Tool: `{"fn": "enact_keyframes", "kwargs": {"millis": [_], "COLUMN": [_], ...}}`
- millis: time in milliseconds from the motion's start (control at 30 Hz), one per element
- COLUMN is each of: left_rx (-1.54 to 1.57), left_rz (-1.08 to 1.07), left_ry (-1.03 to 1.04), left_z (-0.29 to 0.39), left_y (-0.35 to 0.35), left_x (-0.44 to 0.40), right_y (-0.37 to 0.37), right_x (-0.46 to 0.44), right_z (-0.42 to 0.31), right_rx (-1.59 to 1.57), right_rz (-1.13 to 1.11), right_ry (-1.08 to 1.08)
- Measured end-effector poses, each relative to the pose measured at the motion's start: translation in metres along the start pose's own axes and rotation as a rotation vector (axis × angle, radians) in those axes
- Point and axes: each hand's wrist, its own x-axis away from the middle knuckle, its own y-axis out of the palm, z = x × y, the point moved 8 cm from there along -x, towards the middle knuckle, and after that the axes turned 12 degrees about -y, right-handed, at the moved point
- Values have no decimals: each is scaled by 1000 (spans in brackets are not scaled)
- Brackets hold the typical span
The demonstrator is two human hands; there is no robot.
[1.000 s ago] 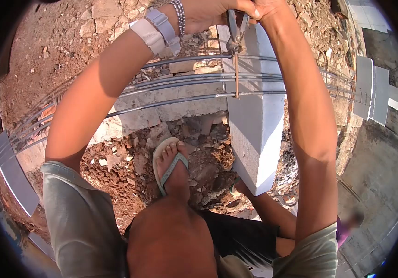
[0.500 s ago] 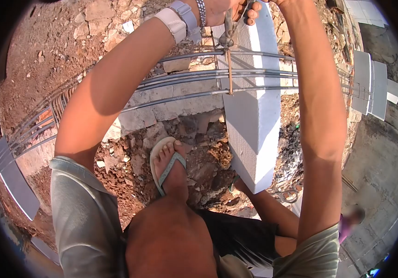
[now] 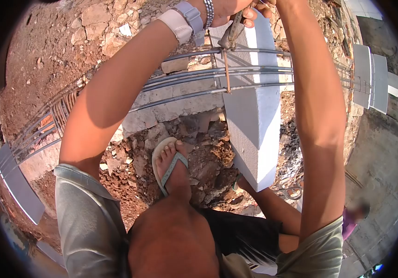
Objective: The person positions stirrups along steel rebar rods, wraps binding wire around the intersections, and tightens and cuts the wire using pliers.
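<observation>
My left hand (image 3: 229,11), at the top edge, is closed around a pair of pincers (image 3: 229,39). The pincers' jaws meet the upper steel bar (image 3: 250,50) where a rusty stirrup (image 3: 227,69) crosses it. Further long steel bars (image 3: 180,81) run side by side below that one. My right hand (image 3: 280,3) is beside the left and mostly cut off by the frame; its grip is hidden. Beneath the bars lies a long white-and-grey block (image 3: 250,120), one end pointing toward me.
Broken stone and reddish soil (image 3: 129,185) surround my sandalled foot (image 3: 173,162). Grey panels (image 3: 18,185) support the bars at left, with more panels (image 3: 370,83) at right. More stirrups (image 3: 62,111) bunch near my left forearm. Another person (image 3: 351,220) is at lower right on concrete.
The pincers' handles have tilted to the right, while the jaws stay at the same crossing of bar and stirrup. Both forearms have shifted slightly, and the view has moved a little.
</observation>
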Motion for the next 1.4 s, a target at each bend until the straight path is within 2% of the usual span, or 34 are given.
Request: {"fn": "enact_keyframes", "kwargs": {"millis": [100,133,233,267,367,400,500,533,667,933,967,1033,1100,1167,1233,1300,1333,1400], "left_rx": [48,-584,-656,-590,-332,-344,-535,-534,-575,-630,-574,-541,-561,-558,-699,-790,-806,-806], "left_rz": [-193,-198,-528,-468,-184,-235,-280,-216,-95,-39,-113,-111,-58,151,354,738,817,761], "left_ry": [-6,497,761,279,-214,-172,-273,-237,-235,-492,-405,-411,-357,-250,-160,109,218,300], "left_z": [-6,15,0,-19,-31,-41,-17,-35,-32,-37,-43,-47,-37,-20,4,23,27,25], "left_y": [31,52,72,69,54,55,74,70,69,68,68,63,62,46,39,34,35,32], "left_x": [1,20,0,-29,-33,-49,10,-20,-11,2,-8,-14,-5,-2,22,34,40,38], "right_y": [-39,-55,-99,-110,-131,-137,-144,-145,-145,-139,-139,-141,-141,-141,-103,-72,-59,-32], "right_x": [9,11,24,30,37,40,53,57,62,70,69,65,57,53,36,16,11,2], "right_z": [-16,-21,-30,-30,-23,-19,-12,-9,-6,5,6,6,1,-2,-23,-36,-39,-41], "right_rx": [-97,-141,-301,-358,-512,-564,-670,-693,-737,-797,-798,-706,-376,26,271,280,249,60], "right_rz": [51,61,92,97,95,98,83,82,81,36,29,65,232,409,375,265,185,-16], "right_ry": [-26,-40,-72,-83,-131,-150,-184,-185,-209,-161,-139,-108,-62,74,106,93,72,35]}}
